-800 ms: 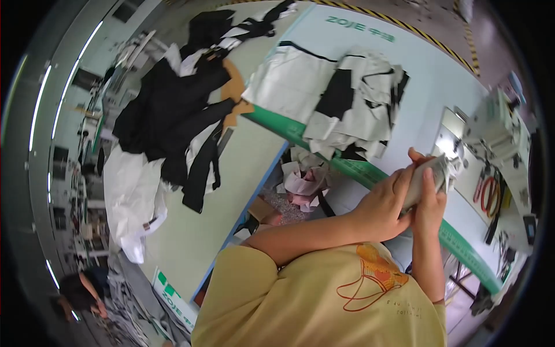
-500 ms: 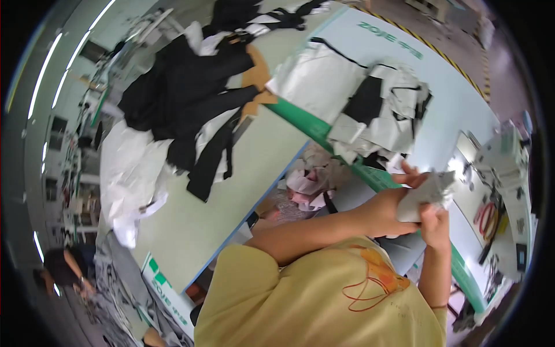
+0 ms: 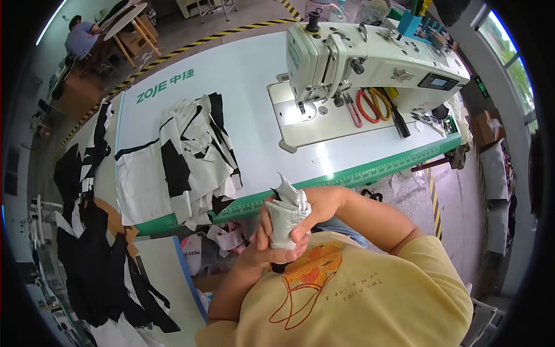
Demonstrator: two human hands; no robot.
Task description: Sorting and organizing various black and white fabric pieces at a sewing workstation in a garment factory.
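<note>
A bundled white fabric piece (image 3: pixel 281 222) is held upright in front of my chest, its pointed end sticking up and a bit of black showing at its lower end. My left hand (image 3: pixel 261 246) wraps round it from the left and below. From the right, my right hand (image 3: pixel 313 209) grips the same cloth, thumb pressed on its front. Beyond them, a stack of white and black cut fabric pieces (image 3: pixel 199 147) lies on the white sewing table (image 3: pixel 248 69), beside a larger white panel with a black edge (image 3: pixel 141 185).
A sewing machine (image 3: pixel 381 55) stands at the back right, its lamp lit. Red-handled scissors (image 3: pixel 365 107) and a screwdriver (image 3: pixel 400 122) lie by it. Black garment pieces (image 3: pixel 95 266) cover the left side table. A person (image 3: pixel 84 37) sits far left.
My view has swung right, bringing the sewing machine fully in. Both hands have drawn the fabric close to my chest, and it now stands upright and more tightly bunched.
</note>
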